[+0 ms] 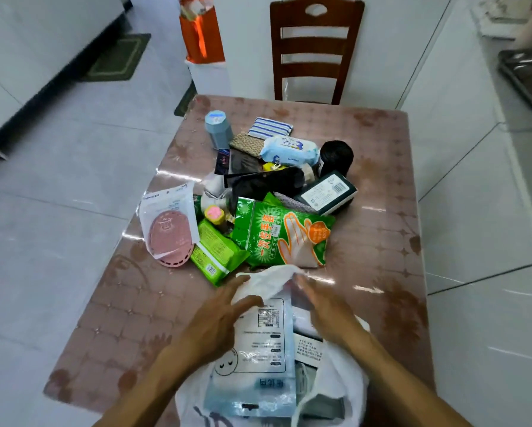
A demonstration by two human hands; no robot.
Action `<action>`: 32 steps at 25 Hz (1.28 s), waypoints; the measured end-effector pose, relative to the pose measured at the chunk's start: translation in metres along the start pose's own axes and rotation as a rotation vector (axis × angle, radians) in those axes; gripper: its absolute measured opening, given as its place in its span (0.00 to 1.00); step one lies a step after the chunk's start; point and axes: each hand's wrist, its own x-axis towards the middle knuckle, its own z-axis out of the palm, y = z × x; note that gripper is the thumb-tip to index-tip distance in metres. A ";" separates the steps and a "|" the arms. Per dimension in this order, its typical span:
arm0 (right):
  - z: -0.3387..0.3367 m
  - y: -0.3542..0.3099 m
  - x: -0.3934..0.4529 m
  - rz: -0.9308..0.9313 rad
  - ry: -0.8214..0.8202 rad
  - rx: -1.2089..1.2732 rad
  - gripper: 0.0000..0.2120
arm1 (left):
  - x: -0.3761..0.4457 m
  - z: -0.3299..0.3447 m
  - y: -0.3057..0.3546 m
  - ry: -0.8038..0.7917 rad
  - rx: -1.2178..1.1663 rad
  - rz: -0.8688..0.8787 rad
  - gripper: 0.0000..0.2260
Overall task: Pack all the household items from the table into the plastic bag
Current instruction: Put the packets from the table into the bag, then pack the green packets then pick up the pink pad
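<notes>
bag: white plastic bag (338,374) at near edge of table (381,211), mouth open, one handle (271,278) raised toward the pile
in bag: flat clear pouch (258,359) with printed label, lying in the mouth, far end sticking out; white leaflet (309,348) and a dark item beside it, can't tell what
left hand: left hand (215,315) on left side of bag mouth, fingers straight and spread, thumb touching the pouch's far corner, not gripping anything
right hand: right hand (326,306) over right side of the mouth, blurred, fingers look extended; can't tell if it holds the bag film
pile: mid table, just beyond the bag
pile near: green glove pack (284,235), green wipes pack (217,254) left of it, touching
pile left: pink round drain cover in clear packet (169,229)
pile middle: black pouch (268,183), dark box with barcode (328,192) on right
pile far: baby wipes pack (289,151), striped cloth (269,127), grey-blue canister (218,129) upright, black round jar (335,157)
room: wooden chair (315,50) at far side of table, orange gift bag (201,29) on the floor by the wall
</notes>
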 end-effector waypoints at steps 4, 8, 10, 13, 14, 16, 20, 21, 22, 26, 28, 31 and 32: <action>-0.052 0.009 0.036 -0.003 0.097 -0.102 0.18 | 0.034 -0.001 -0.018 0.057 0.045 0.012 0.26; -0.088 -0.024 0.090 0.054 0.292 -0.055 0.13 | 0.054 -0.020 -0.024 0.294 -0.025 -0.144 0.17; -0.088 -0.034 0.126 0.035 0.308 -0.143 0.21 | 0.057 -0.027 -0.026 0.380 -0.086 -0.134 0.12; -0.077 -0.035 0.153 0.126 0.182 -0.397 0.32 | 0.057 -0.033 -0.026 0.375 -0.157 -0.113 0.07; -0.070 -0.036 0.154 0.125 0.171 -0.472 0.30 | 0.056 -0.033 -0.027 0.332 -0.169 -0.104 0.09; -0.057 -0.041 0.145 0.089 0.114 -0.532 0.21 | 0.052 -0.027 -0.027 0.177 -0.234 -0.053 0.15; -0.074 -0.045 0.111 0.234 0.255 0.168 0.07 | 0.046 -0.001 -0.024 -0.206 -0.087 0.098 0.08; -0.091 -0.045 0.097 0.295 0.417 0.454 0.06 | 0.047 0.005 -0.029 -0.270 -0.056 0.110 0.08; -0.110 -0.049 0.078 0.314 0.595 0.755 0.06 | 0.047 0.009 -0.034 -0.323 -0.037 0.131 0.11; -0.125 -0.072 -0.013 0.198 0.810 1.394 0.15 | 0.047 0.000 -0.042 -0.177 -0.181 0.077 0.16; -0.093 -0.089 -0.044 0.210 0.597 1.395 0.12 | 0.046 -0.015 -0.037 -0.028 -0.256 0.080 0.16; -0.040 -0.093 -0.056 0.214 0.312 0.871 0.10 | 0.049 -0.037 -0.026 0.149 -0.332 0.088 0.18; -0.023 -0.088 -0.053 0.142 0.189 0.513 0.11 | 0.049 -0.040 -0.026 0.179 -0.294 0.086 0.19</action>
